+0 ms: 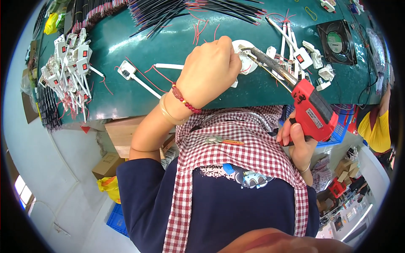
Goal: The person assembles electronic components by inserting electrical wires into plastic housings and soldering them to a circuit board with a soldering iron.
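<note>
My right hand [298, 141] is wrapped round the handle of a red soldering gun [313, 110]. Its long metal barrel points up and left, and the tip comes close to my left fingers, over a white round piece [249, 44] on the table. My left hand [211, 69] is closed with its back facing up, so whatever its fingers hold is hidden. A white cable [168, 66] with thin red wire runs behind that hand. Further left lies a white switch housing [125, 70] on a white cable. Right of the barrel are several white switch pieces [303, 58].
A heap of white switches with cables [69, 69] covers the left of the green table [120, 99]. Bundles of black wires [168, 10] lie along the back. A square black fan [336, 42] stands at the right. Below the table's right edge is a blue crate [337, 134].
</note>
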Available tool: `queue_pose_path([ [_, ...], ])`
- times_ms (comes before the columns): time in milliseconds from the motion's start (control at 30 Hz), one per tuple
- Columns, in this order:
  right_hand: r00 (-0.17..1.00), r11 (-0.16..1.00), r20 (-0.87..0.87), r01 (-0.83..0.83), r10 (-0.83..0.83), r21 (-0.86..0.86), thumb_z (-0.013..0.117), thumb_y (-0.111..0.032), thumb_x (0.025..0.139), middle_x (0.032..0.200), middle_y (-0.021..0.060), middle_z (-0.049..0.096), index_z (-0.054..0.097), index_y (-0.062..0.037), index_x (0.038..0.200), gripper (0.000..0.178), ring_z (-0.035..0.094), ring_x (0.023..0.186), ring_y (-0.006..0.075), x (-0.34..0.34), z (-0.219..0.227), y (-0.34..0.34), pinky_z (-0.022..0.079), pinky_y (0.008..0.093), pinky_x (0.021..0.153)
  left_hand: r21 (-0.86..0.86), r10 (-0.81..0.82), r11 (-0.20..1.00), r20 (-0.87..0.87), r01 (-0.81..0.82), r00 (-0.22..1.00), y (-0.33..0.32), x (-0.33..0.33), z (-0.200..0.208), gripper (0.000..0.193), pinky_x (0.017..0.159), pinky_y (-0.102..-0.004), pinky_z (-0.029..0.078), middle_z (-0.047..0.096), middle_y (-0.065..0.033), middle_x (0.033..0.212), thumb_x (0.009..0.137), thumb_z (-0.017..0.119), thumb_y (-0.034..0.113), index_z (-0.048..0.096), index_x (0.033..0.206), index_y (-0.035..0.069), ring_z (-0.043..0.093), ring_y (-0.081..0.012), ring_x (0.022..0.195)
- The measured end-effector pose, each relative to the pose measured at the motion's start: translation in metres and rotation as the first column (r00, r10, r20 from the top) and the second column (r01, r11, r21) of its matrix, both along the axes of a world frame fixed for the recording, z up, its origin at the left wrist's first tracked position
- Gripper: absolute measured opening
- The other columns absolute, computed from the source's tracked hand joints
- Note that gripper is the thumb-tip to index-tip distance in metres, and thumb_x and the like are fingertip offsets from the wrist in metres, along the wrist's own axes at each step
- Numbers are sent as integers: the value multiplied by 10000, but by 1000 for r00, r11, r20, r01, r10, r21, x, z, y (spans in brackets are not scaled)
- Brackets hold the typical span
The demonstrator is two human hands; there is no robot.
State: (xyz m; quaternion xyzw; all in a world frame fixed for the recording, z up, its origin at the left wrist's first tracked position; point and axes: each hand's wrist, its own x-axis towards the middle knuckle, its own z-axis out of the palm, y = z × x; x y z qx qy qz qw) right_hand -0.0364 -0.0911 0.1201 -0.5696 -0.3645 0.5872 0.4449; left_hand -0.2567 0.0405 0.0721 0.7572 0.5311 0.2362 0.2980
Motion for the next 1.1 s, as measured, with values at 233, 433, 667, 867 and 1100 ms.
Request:
queue_pose_path([
  [233, 994, 998, 95, -57, 60, -29, 574, -233, 957, 639, 69, 489, 478, 40, 1069, 310, 467, 518, 117, 2, 1, 0, 483, 293, 545, -15, 5, 1000, 12, -4, 1000, 1, 1, -1, 152, 543, -387, 473, 606, -171, 647, 838, 589, 83, 530, 750, -26, 606, -343, 581],
  [433, 998, 999, 65, 27, -25, -30, 564, -225, 961, 625, 60, 481, 479, 38, 1072, 298, 452, 513, 112, -6, 7, 1, 457, 283, 531, -10, -11, 1000, 20, 11, 1000, 1, -1, -1, 144, 542, -395, 467, 597, -175, 650, 821, 594, 65, 510, 744, -24, 598, -352, 581],
  [667, 989, 996, 124, -70, 78, -64, 537, -151, 969, 683, 50, 534, 568, 33, 931, 190, 527, 595, 116, 3, 9, 1, 471, 274, 582, 13, -36, 999, 11, 35, 999, 1, -1, 1, 135, 544, -399, 460, 589, -174, 663, 810, 595, 53, 502, 747, -21, 590, -354, 589],
  [867, 994, 999, 105, -44, 42, 14, 551, -183, 963, 633, 48, 470, 477, 50, 1141, 302, 438, 524, 103, 1, 6, -3, 449, 290, 531, 23, -49, 999, 22, 48, 999, 1, -2, 0, 125, 543, -402, 456, 591, -177, 678, 817, 587, 46, 497, 761, -21, 586, -359, 595],
  [1100, 995, 999, 96, -33, 35, -27, 559, -172, 961, 632, 41, 461, 462, 52, 1230, 363, 430, 536, 103, 1, 8, -1, 440, 290, 544, 22, -43, 999, 56, 41, 998, 0, -1, -2, 131, 544, -402, 454, 588, -182, 681, 834, 577, 51, 490, 770, -24, 581, -364, 597],
])
